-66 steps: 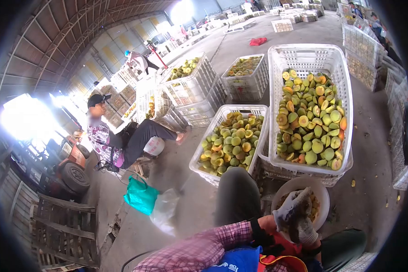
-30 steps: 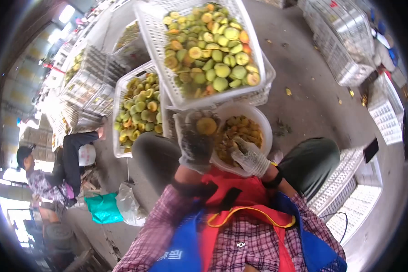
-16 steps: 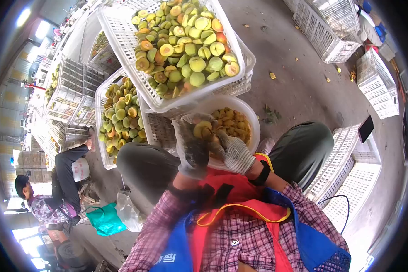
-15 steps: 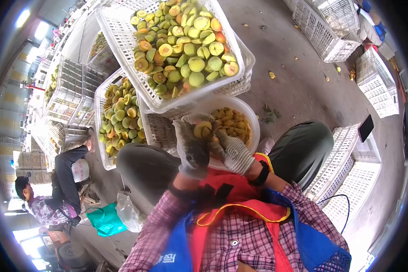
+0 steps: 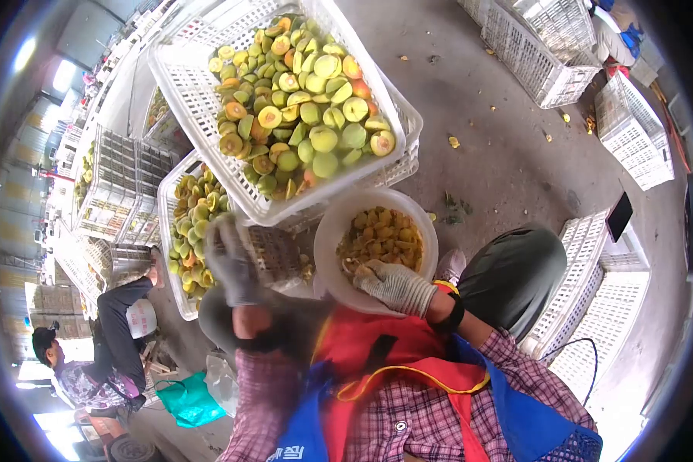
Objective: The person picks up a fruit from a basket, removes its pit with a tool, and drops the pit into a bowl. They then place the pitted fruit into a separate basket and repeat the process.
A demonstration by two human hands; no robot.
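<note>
A white bowl (image 5: 327, 258) with orange-yellow pieces (image 5: 385, 237) stands between my knees. My right hand (image 5: 394, 285), in a striped grey glove, is over the bowl's near rim, its fingers curled together; what they hold is too small to make out. Smeared by motion, my gloved left hand (image 5: 231, 258) is beside the lower crate (image 5: 179, 285) of green and yellow fruit halves (image 5: 200, 223); its fingers are blurred. Beyond the bowl, an upper white crate (image 5: 208, 142) holds many cut green and orange fruit halves (image 5: 300, 100).
Stacked white crates stand at the left (image 5: 119, 181), the upper right (image 5: 535, 61) and the right (image 5: 593, 308). A dark flat device (image 5: 619, 216) rests on the right crate. Another person (image 5: 92, 373) sits at the left, near a teal bag (image 5: 191, 400).
My left hand has moved left from the bowl to the lower fruit crate. The fruit half at my hands has gone from view there. My right hand has moved slightly down. The view has shifted a little.
</note>
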